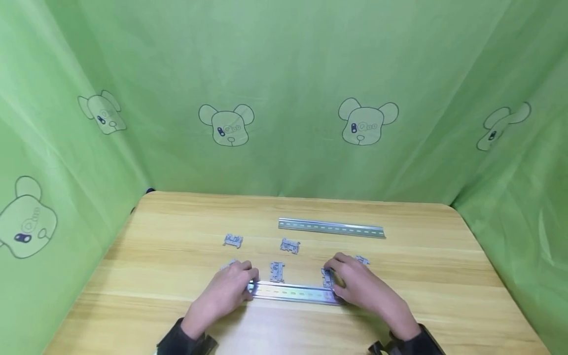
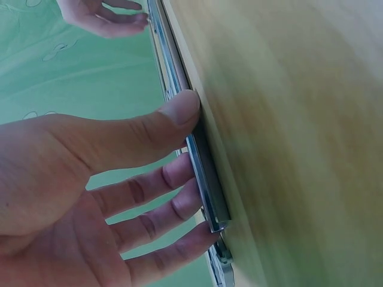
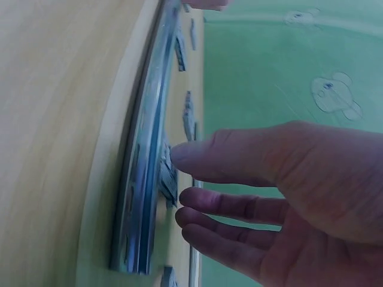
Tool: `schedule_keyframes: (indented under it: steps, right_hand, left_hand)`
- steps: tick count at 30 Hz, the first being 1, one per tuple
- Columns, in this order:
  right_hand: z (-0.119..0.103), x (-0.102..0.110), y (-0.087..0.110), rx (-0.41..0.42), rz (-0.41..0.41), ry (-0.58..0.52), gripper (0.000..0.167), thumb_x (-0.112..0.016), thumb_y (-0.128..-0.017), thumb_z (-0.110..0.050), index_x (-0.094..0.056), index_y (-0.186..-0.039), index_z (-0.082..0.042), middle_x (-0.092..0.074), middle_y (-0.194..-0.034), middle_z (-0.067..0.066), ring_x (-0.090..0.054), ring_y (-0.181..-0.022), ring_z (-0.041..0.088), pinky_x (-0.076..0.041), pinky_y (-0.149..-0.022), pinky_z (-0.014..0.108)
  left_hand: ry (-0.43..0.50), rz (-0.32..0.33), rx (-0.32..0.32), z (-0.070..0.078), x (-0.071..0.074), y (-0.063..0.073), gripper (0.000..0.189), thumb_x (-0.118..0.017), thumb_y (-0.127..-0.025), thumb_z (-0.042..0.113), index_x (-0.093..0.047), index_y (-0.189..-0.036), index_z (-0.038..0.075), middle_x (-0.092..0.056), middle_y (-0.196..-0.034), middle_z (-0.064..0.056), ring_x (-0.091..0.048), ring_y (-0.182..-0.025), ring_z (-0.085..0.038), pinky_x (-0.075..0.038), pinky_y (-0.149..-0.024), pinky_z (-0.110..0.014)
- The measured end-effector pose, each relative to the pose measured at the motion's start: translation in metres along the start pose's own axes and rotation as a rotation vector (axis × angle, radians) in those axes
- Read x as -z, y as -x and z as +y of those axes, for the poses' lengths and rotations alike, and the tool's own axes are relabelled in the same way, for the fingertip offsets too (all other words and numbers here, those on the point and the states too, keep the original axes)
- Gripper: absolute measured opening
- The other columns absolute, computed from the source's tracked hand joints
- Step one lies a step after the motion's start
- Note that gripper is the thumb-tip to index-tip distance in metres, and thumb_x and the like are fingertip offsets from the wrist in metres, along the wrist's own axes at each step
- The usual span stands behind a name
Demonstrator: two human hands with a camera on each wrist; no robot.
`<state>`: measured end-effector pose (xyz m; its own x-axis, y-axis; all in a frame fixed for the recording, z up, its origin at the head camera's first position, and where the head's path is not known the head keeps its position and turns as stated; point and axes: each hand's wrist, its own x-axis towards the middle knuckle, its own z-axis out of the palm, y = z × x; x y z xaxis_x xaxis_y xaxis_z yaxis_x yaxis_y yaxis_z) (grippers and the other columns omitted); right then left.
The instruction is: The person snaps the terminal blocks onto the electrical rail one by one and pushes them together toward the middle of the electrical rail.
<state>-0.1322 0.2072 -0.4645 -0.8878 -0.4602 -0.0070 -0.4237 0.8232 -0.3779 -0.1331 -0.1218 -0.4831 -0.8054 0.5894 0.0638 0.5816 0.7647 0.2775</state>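
Left hand [image 1: 228, 288]: pinching the slotted DIN rail [image 1: 293, 292] by its left end
Right hand [image 1: 357, 281]: nearer the grey terminal block [image 1: 327, 280] — thumb and fingers parted around it
Block's lie: beyond the rail's far edge, rightward — long axis crosswise to it

In head view, hands [image 1: 227, 290] [image 1: 358, 283] partly hide nearer rail [image 1: 293, 292].

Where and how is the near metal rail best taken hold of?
Probably pinch the near rail across its narrow width by the left end, thumb on the near edge, fingers on the far one, as the left hand does. Come from the person's side: it is long, thin and runs crosswise, with grey parts close behind.
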Motion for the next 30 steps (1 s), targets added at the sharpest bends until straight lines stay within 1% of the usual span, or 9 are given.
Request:
schedule_keyframes:
  steps: [1, 4, 8, 13, 16, 20, 23, 26, 30]
  right_hand:
    - [-0.001, 0.0, -0.003, -0.001, -0.014, -0.003, 0.04, -0.082, -0.083, -0.006, -0.07, -0.122, -0.002, -0.065, -0.12, 0.01, -0.064, -0.111, 0.028, -0.057, -0.094, 0.043]
    - [-0.002, -0.001, -0.009, 0.018, -0.038, 0.006, 0.042, -0.083, -0.082, -0.005, -0.069, -0.121, 0.0, -0.063, -0.119, 0.011, -0.064, -0.107, 0.027, -0.058, -0.09, 0.042]
    - [-0.003, 0.0, -0.012, 0.037, -0.044, 0.025, 0.041, -0.085, -0.08, -0.005, -0.07, -0.118, 0.001, -0.063, -0.115, 0.011, -0.063, -0.101, 0.025, -0.059, -0.085, 0.039]
    - [-0.003, 0.0, -0.017, 0.046, -0.058, 0.042, 0.039, -0.086, -0.079, -0.004, -0.071, -0.115, 0.0, -0.064, -0.118, 0.013, -0.064, -0.105, 0.028, -0.059, -0.087, 0.041]
    - [-0.004, -0.001, -0.019, 0.055, -0.071, 0.057, 0.04, -0.086, -0.078, -0.004, -0.07, -0.115, 0.0, -0.065, -0.118, 0.013, -0.064, -0.105, 0.028, -0.059, -0.087, 0.041]
    - [-0.005, -0.002, -0.022, 0.061, -0.093, 0.077, 0.044, -0.086, -0.075, 0.0, -0.069, -0.116, 0.002, -0.065, -0.117, 0.013, -0.064, -0.105, 0.028, -0.058, -0.088, 0.041]
    - [-0.005, -0.003, -0.023, 0.062, -0.103, 0.076, 0.046, -0.086, -0.074, 0.003, -0.069, -0.117, 0.002, -0.064, -0.118, 0.014, -0.064, -0.109, 0.031, -0.057, -0.091, 0.043]
    - [-0.003, -0.002, -0.022, 0.067, -0.096, 0.062, 0.046, -0.086, -0.076, 0.002, -0.068, -0.119, 0.001, -0.064, -0.119, 0.014, -0.063, -0.111, 0.031, -0.057, -0.092, 0.044]
    - [0.002, 0.005, -0.018, 0.06, -0.043, 0.03, 0.052, -0.084, -0.076, -0.002, -0.067, -0.125, 0.001, -0.063, -0.12, 0.011, -0.063, -0.109, 0.028, -0.058, -0.09, 0.041]
  left_hand:
    - [-0.002, -0.002, 0.0, 0.0, 0.001, 0.001, 0.034, -0.092, -0.071, 0.016, -0.072, -0.098, 0.014, -0.062, -0.089, 0.003, -0.056, -0.079, -0.014, -0.051, -0.067, -0.026]
    - [-0.005, -0.01, 0.005, 0.0, 0.002, 0.002, 0.034, -0.092, -0.071, 0.016, -0.072, -0.099, 0.014, -0.061, -0.088, 0.004, -0.053, -0.077, -0.013, -0.049, -0.065, -0.023]
    - [0.0, -0.01, 0.013, 0.001, 0.002, 0.001, 0.035, -0.092, -0.071, 0.016, -0.072, -0.1, 0.014, -0.061, -0.088, 0.004, -0.052, -0.076, -0.012, -0.048, -0.064, -0.022]
    - [0.018, -0.014, 0.02, 0.0, 0.003, 0.003, 0.034, -0.092, -0.07, 0.015, -0.072, -0.099, 0.014, -0.061, -0.088, 0.004, -0.051, -0.076, -0.012, -0.048, -0.064, -0.023]
    - [0.026, -0.016, 0.023, 0.001, 0.003, 0.004, 0.034, -0.092, -0.07, 0.015, -0.072, -0.098, 0.014, -0.061, -0.088, 0.004, -0.052, -0.076, -0.012, -0.048, -0.064, -0.023]
    - [0.031, -0.015, 0.028, 0.001, 0.004, 0.004, 0.034, -0.092, -0.07, 0.015, -0.072, -0.098, 0.014, -0.062, -0.089, 0.004, -0.053, -0.077, -0.012, -0.05, -0.066, -0.024]
    - [0.033, -0.013, 0.025, 0.001, 0.004, 0.005, 0.034, -0.092, -0.07, 0.015, -0.073, -0.098, 0.014, -0.063, -0.089, 0.003, -0.053, -0.077, -0.011, -0.05, -0.067, -0.024]
    - [0.04, -0.007, 0.019, -0.001, 0.003, 0.005, 0.033, -0.092, -0.07, 0.014, -0.073, -0.097, 0.014, -0.063, -0.089, 0.004, -0.053, -0.077, -0.011, -0.05, -0.066, -0.023]
    - [0.06, -0.004, 0.011, -0.005, 0.002, 0.005, 0.032, -0.092, -0.07, 0.014, -0.073, -0.097, 0.014, -0.063, -0.089, 0.005, -0.054, -0.078, -0.01, -0.051, -0.068, -0.023]
